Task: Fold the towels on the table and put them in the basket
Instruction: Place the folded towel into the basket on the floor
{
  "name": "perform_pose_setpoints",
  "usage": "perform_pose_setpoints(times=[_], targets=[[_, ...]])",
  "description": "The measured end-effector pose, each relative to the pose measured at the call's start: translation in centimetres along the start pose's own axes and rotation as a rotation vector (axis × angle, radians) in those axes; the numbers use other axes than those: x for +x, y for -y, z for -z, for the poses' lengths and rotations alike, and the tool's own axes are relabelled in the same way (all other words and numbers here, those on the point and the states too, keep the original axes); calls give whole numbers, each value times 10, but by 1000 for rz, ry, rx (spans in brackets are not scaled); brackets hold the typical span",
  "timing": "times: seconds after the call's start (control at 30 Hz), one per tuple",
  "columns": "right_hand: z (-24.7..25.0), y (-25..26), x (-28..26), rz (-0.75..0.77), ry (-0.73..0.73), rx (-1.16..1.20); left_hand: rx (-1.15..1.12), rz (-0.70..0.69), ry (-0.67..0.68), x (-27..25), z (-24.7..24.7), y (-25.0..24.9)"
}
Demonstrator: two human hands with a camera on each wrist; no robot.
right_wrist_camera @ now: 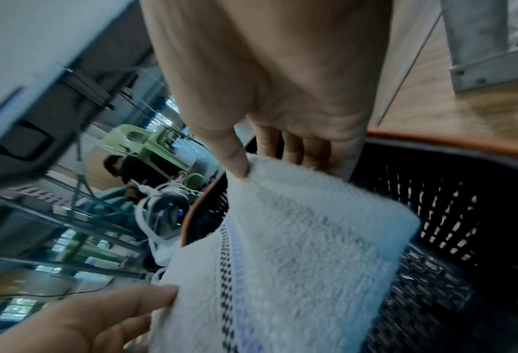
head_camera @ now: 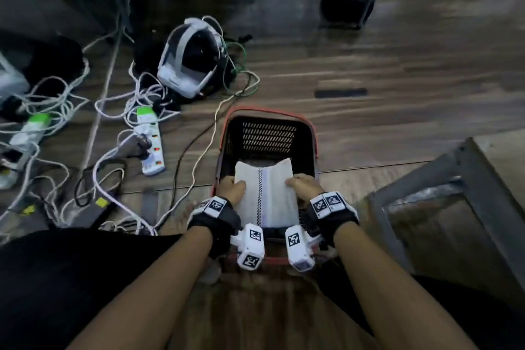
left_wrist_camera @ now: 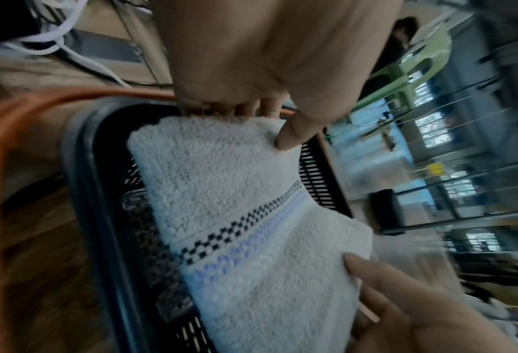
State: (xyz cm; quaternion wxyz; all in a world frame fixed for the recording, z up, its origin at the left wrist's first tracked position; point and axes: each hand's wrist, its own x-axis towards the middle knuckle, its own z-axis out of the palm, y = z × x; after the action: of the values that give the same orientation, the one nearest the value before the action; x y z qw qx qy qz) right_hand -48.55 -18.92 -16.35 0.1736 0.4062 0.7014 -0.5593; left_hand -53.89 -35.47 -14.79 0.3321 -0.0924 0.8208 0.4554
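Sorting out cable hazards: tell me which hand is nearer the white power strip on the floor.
Left. The left hand grips the towel's edge on the power strip's side; the right hand grips the opposite edge, farther away.

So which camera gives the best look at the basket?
The head view: it shows the whole basket, red rim and slotted black walls, on the floor with the folded towel held over it by both hands. The left wrist view shows one blurred edge; the right wrist view shows part of its inside.
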Motion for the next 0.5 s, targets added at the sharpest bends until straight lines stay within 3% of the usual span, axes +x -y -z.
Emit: perform_pose_setpoints(times=[0.27,0.5], targets=[[-18,-18,117,-92,-81,-25,77,78,3,133,-41,24],[-25,-11,189,-102,-170,47,32,60,-51,207,-66,18]])
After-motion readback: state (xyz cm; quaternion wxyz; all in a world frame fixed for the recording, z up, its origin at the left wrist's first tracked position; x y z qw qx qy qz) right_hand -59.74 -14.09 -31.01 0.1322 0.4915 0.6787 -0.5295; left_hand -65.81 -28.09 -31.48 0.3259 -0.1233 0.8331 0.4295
